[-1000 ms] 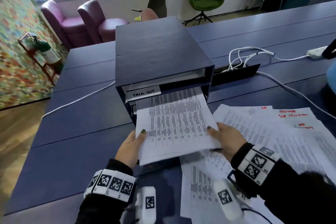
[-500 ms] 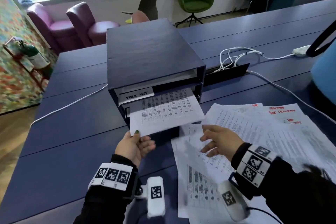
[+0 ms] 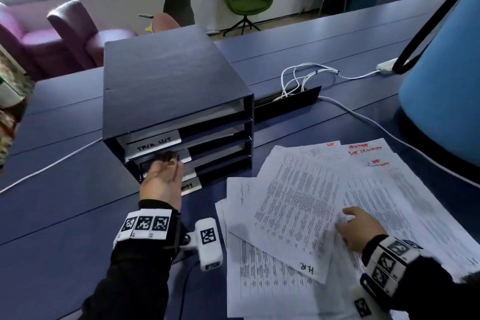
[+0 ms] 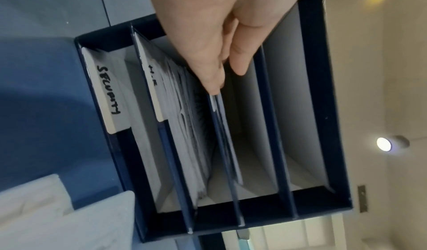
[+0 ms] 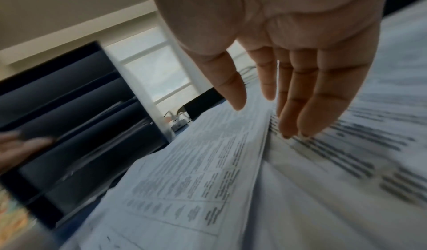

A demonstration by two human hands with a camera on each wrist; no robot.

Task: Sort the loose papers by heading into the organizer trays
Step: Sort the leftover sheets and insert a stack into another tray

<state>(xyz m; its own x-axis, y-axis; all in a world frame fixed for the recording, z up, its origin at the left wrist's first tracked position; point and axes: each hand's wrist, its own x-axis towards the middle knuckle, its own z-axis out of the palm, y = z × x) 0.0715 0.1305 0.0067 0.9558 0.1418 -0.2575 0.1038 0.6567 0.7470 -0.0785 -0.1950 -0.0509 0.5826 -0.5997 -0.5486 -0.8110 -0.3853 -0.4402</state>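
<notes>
Navy organizer (image 3: 171, 80): left hand (image 3: 162, 180) fingers straight, together, nudging sheet into a tray. Right hand (image 3: 359, 227) spread flat on loose papers (image 3: 298, 205); next pick needs heading check.

The head view looks down and forward over both hands. The left wrist view peers close past the left hand (image 4: 221, 34) into the organizer (image 4: 323, 107); the right wrist view skims the papers (image 5: 300, 190), sharing that organizer (image 5: 69, 107).

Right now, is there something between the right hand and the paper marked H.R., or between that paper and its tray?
Nothing visible blocks the right hand; it already touches the H.R. paper. The left hand covers the organizer front at the H.R. tray.
</notes>
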